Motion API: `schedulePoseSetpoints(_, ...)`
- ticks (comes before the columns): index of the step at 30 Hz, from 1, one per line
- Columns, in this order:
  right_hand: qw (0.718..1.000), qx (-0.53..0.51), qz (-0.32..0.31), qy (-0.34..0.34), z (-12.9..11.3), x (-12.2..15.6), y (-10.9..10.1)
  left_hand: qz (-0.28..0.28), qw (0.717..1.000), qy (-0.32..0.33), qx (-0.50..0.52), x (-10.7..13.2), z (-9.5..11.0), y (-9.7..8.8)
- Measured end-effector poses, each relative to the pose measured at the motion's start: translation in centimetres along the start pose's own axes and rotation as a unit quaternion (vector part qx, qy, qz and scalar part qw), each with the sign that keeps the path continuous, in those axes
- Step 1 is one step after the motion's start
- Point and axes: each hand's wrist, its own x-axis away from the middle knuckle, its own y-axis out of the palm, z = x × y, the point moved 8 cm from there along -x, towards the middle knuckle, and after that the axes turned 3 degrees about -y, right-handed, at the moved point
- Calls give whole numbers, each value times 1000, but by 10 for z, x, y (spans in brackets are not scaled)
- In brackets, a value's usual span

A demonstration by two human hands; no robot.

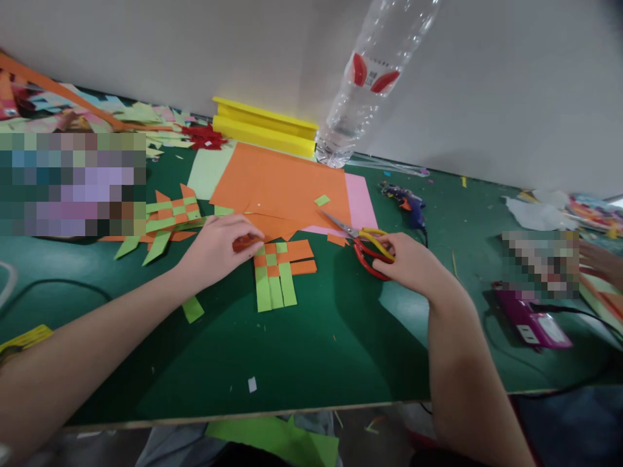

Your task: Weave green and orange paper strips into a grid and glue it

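My right hand [409, 263] is closed around the red and yellow handles of a pair of scissors [361, 237]. The blades point left over the orange paper. My left hand [221, 243] is curled, thumb and fingertips at the upper left corner of a small woven paper piece [271, 261]. Green strips hang from its front edge and orange strips stick out to its right. Left of my left hand lies a second woven paper piece [170, 214] with loose green and orange ends. A small green paper scrap [322, 200] rests on the orange sheet.
Behind my hands lie an orange paper sheet [287, 181], a pink sheet [361, 201] and a yellow holder [265, 130]. A clear plastic bottle [355, 97] stands beside the wall. Rightward are a blue glue gun [411, 207], a magenta device [530, 318] and another person's hand [601, 263].
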Motion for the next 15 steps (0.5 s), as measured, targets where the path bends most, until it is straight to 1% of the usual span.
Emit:
schedulePoseSetpoints(2, 1000, 5, 5, -19, -1, 1, -1, -8, 1000, 1, 0, 0, -1, 2)
schedulePoseSetpoints(6, 999, 21, 26, 18, 4, 1, -1, -19, 1000, -3, 2, -1, -4, 5)
schedulePoseSetpoints(9, 999, 23, 40, 23, -1, 0, -2, -11, 1000, -7, -5, -2, -5, 5)
schedulePoseSetpoints(12, 998, 1, 69, -10, -14, 2, -5, -8, 1000, -12, -3, -3, -6, 4)
schedulePoseSetpoints(15, 992, -11, 99, -73, -31, 8, -8, -10, 1000, -12, 7, -3, -7, 5)
